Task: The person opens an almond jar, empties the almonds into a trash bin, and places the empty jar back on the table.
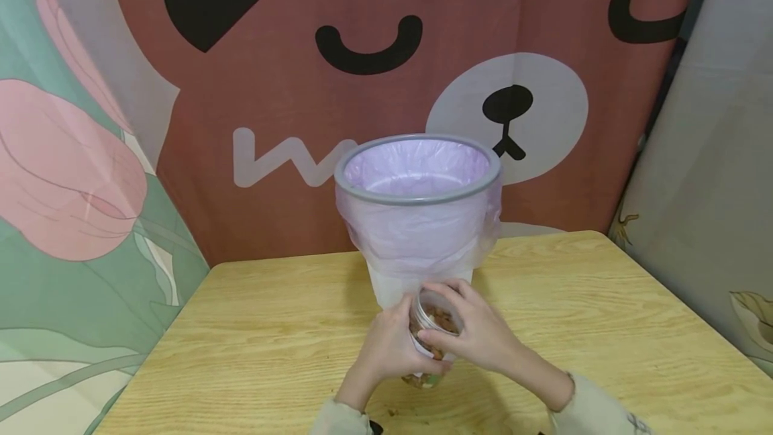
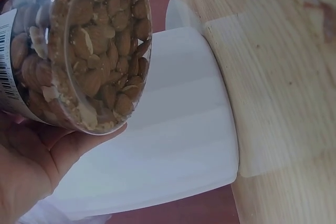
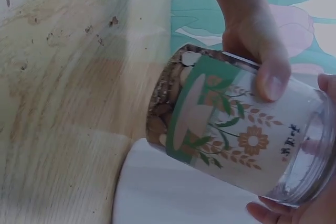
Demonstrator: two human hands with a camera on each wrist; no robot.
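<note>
A clear plastic jar point(image 1: 421, 380) of almonds is held tilted above the table, in front of the white bin. My left hand point(image 1: 389, 343) grips its side, with the thumb across the label. Around the jar's mouth curl the fingers and thumb of my right hand point(image 1: 480, 335); whether a lid is there I cannot tell. Through the jar's base point(image 2: 100, 56), whole almonds and pale crumbs show in the left wrist view. A green and white label point(image 3: 226, 121) with flowers and leaves faces the right wrist camera.
The white bin point(image 1: 386, 280) stands at the back of the wooden table point(image 1: 260, 348), its purple liner point(image 1: 417, 230) folded over a grey rim point(image 1: 417, 201). Small crumbs point(image 3: 88, 29) lie on the tabletop. A curtain point(image 1: 266, 86) with a bear print hangs behind.
</note>
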